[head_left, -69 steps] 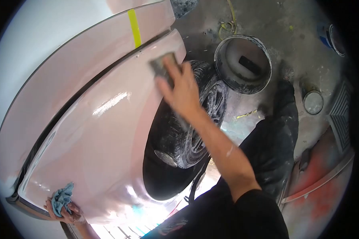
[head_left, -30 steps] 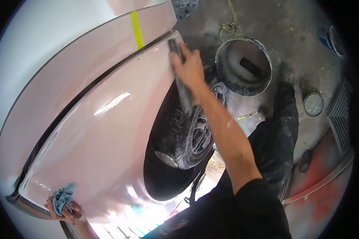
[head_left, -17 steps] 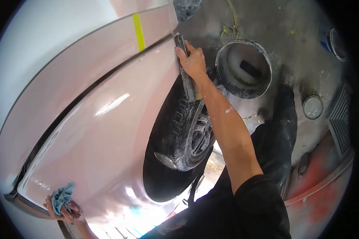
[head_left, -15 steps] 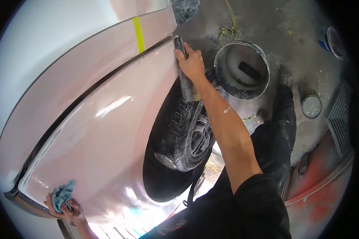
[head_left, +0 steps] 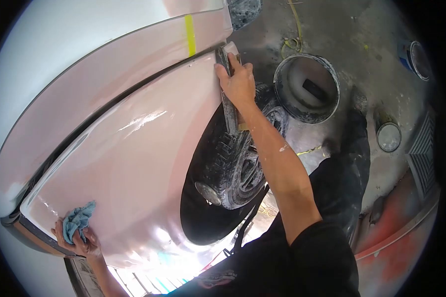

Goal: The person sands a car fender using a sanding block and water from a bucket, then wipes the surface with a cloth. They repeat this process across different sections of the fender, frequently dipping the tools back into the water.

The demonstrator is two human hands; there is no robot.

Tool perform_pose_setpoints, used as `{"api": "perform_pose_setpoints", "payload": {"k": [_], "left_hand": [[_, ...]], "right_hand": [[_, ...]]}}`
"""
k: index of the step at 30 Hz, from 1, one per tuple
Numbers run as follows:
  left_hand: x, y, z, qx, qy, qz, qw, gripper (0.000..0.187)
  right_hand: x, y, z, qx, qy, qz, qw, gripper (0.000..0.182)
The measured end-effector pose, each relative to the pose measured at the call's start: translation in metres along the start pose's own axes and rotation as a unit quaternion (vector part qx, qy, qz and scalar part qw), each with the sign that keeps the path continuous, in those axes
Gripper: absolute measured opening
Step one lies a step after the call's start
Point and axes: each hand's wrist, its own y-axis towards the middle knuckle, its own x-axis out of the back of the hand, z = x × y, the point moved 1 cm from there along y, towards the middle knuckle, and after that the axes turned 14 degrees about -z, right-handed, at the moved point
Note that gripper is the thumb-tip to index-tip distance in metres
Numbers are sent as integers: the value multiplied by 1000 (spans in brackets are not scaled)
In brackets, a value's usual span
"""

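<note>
Fender [head_left: 124, 148], broad and gently curved, shows a smooth pale-pink coat with a glossy white streak and darker pink patches toward the wheel arch. A narrow, dark seam divides it from the adjoining panel [head_left: 84, 94], which carries a short strip of yellow-green tape [head_left: 190, 35] ending near that seam. The right hand [head_left: 239, 81] grips a long, straight sanding block [head_left: 229, 111], thumb on one side and fingers bent over the other. The block is grey and worn; its upper part lies at the fender's narrow end, while its lower end reaches over the tire [head_left: 215, 163]. At the fender's far lower-left corner, the left hand [head_left: 79, 240] has its fingers curled around a crumpled, softly folded blue cloth [head_left: 78, 221], bunched against the pink surface. Open coated surface stretches between the two hands, and the arch edge sweeps in a clean curve around the dark opening. Powdery residue dulls the ribbed tire and the spoked wheel [head_left: 252, 168]. Just beside them, a round bucket [head_left: 278, 94] with a crusted rim holds a dark, rectangular block [head_left: 314, 90]. Stained floor [head_left: 352, 44] separates the bucket from a small round can [head_left: 389, 137].
</note>
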Motion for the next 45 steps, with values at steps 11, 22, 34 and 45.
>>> {"api": "perform_pose_setpoints", "payload": {"k": [11, 22, 34, 45], "left_hand": [[2, -2, -1, 15, -3, 15, 1000, 19], [-2, -5, 4, -6, -1, -3, 1000, 19], [-1, -3, 2, 2, 1, 2, 1000, 21], [-1, -4, 5, -7, -16, 10, 1000, 22]], "right_hand": [[18, -67, 23, 100, 25, 4, 995, 56], [21, -58, 33, 125, -6, 29, 992, 59], [-6, -5, -12, 18, -14, 4, 1000, 60], [20, -63, 1, 115, -5, 26, 993, 68]]}}
